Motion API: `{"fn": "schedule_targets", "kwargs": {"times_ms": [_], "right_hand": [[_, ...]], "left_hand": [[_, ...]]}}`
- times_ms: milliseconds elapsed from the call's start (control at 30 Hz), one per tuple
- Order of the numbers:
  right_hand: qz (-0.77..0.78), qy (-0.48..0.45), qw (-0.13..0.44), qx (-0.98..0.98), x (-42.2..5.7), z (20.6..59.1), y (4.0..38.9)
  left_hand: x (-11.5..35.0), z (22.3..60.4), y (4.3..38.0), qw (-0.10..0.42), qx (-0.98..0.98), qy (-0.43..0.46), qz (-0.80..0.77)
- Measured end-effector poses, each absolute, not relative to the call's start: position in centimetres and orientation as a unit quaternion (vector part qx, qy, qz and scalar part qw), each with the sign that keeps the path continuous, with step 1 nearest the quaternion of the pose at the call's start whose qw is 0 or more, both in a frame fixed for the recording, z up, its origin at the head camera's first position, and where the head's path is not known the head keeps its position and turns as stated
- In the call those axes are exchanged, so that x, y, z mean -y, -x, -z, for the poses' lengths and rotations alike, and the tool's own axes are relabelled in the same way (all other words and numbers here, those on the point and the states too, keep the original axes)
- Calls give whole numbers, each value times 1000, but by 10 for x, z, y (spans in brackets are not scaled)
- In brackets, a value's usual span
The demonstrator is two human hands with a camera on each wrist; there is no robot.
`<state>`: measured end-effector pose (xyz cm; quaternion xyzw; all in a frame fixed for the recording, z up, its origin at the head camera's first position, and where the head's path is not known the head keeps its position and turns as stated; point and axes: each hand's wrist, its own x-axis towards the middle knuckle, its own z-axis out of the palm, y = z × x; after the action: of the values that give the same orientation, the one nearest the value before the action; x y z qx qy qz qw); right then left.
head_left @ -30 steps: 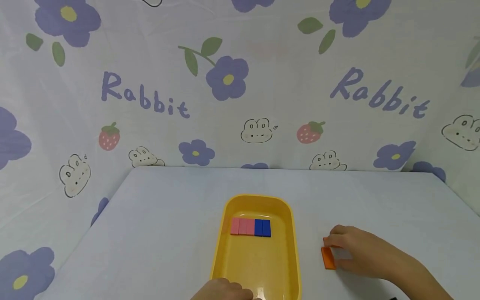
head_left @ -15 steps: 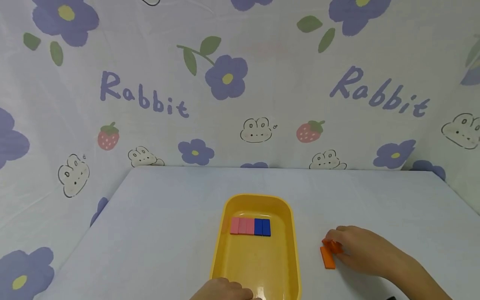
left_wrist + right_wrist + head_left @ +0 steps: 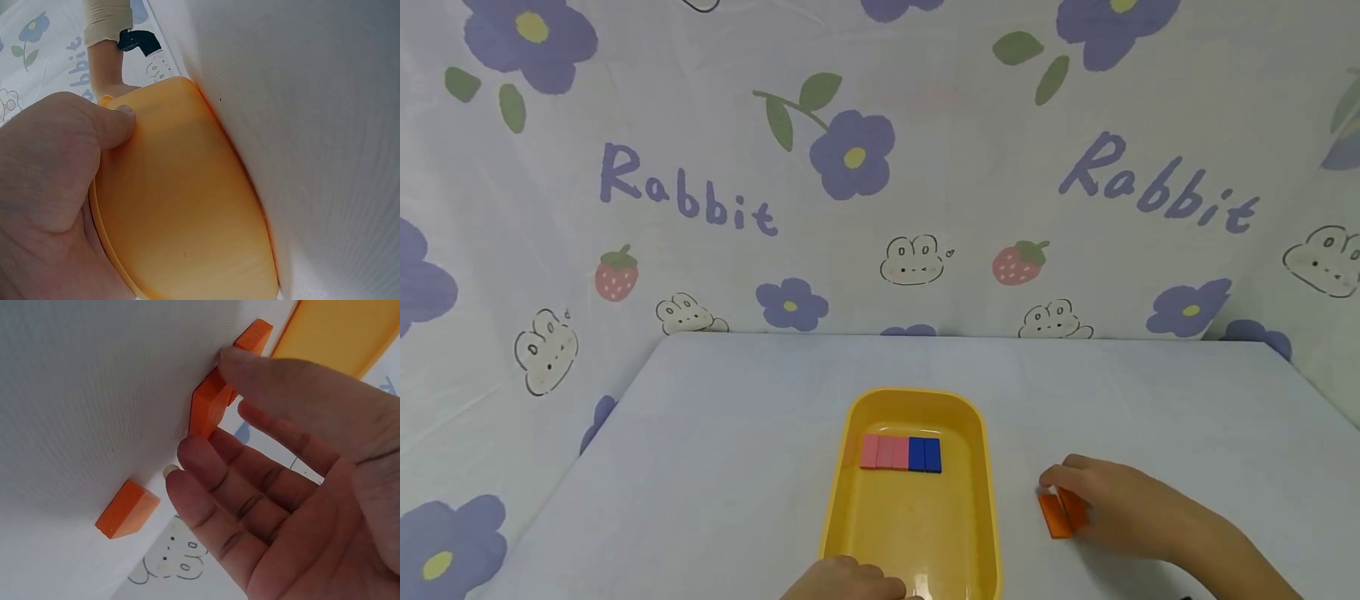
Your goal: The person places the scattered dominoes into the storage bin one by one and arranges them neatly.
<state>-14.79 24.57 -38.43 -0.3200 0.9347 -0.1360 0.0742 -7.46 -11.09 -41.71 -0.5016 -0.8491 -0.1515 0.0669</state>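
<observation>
My left hand [image 3: 850, 579] grips the near rim of a yellow plastic tray [image 3: 988, 500]. In the left wrist view its thumb lies on the tray's outer wall [image 3: 181, 187]. Right of the tray, my right hand [image 3: 1123, 504] pinches a small orange block [image 3: 209, 406] between thumb and fingers, low at the table. Another orange block [image 3: 1055, 517] lies close along its left side. A third orange block [image 3: 128, 509] shows below the fingertips in the right wrist view; the hand hides it from the head view.
Inside the tray, toward its far end, pink blocks [image 3: 884, 452] and blue blocks [image 3: 924, 455] form one side-by-side row. The white table [image 3: 737, 433] ends at a hanging cloth [image 3: 955, 167] printed with flowers and rabbits.
My right hand has brought an orange block from behind the other one, turned it and set it along that block's right side. The left hand and tray have stayed put.
</observation>
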Motion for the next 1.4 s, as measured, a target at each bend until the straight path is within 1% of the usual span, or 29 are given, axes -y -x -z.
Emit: {"fn": "schedule_targets", "kwargs": {"times_ms": [233, 367, 500, 633, 800, 1033, 1233, 1400], "right_hand": [[151, 326, 92, -929, -245, 384, 147], [151, 317, 104, -931, -246, 383, 149], [136, 294, 98, -941, -250, 378, 151], [139, 273, 101, -946, -254, 373, 155], [151, 308, 97, -934, -251, 375, 153], [163, 343, 92, -921, -243, 382, 149], [155, 370, 62, -914, -241, 385, 149], [157, 382, 50, -909, -239, 384, 150]], "left_hand": [[110, 418, 73, 56, 852, 491, 175], [110, 418, 73, 71, 848, 493, 182], [110, 418, 74, 86, 843, 502, 175], [111, 418, 74, 90, 841, 503, 178], [111, 418, 75, 83, 843, 500, 179], [111, 419, 75, 96, 840, 504, 177], [111, 420, 75, 63, 854, 492, 155], [113, 421, 76, 79, 846, 499, 171]]}}
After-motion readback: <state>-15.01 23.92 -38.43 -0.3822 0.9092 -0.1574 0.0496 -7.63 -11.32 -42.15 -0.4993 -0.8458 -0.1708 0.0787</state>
